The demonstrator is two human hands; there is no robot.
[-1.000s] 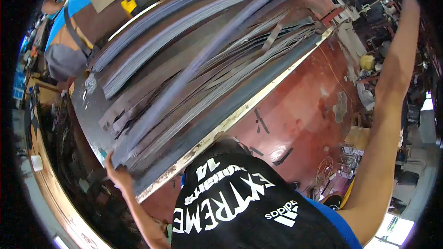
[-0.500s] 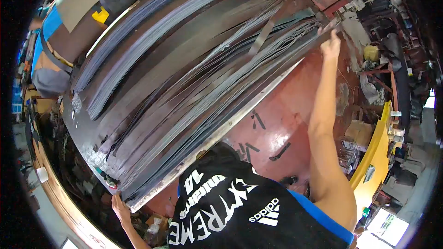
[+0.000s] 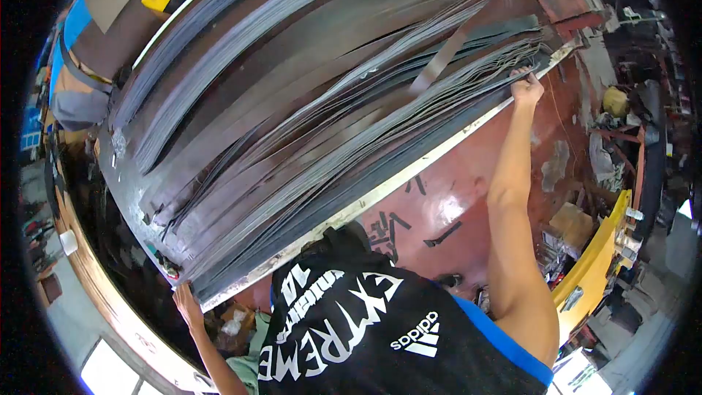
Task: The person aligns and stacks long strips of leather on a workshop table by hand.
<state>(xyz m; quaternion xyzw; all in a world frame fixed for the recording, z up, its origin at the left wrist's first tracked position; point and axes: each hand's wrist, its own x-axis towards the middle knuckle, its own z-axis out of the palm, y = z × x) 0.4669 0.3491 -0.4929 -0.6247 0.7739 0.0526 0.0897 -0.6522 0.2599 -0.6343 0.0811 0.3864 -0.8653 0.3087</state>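
Long, thin dark strips of sheet material [image 3: 409, 157] lie along the near edge of a large table [image 3: 351, 208]. My right hand [image 3: 526, 89] is closed on the far right end of a dark strip, just over the pale table edge. Down at the near left corner, my left hand [image 3: 188, 307] pinches the other end of that strip, fingertips right at the corner. Beside the strip lies a loose bundle of grey strips [image 3: 365, 132], fanned out at its right end. One loose brown strip [image 3: 441, 62] crosses the bundles at an angle.
Neat bundles of bluish-grey strips [image 3: 241, 36] curve along the table's far side. Short dark offcuts [image 3: 442, 234] lie on the red floor [image 3: 468, 197]. A yellow bench [image 3: 596, 256] stands at right, and a long wooden board [image 3: 110, 303] at left.
My right hand has come down and closer with the strip's end, baring the pale table edge at right. My left hand stays at the near left corner. The view has shifted slightly.
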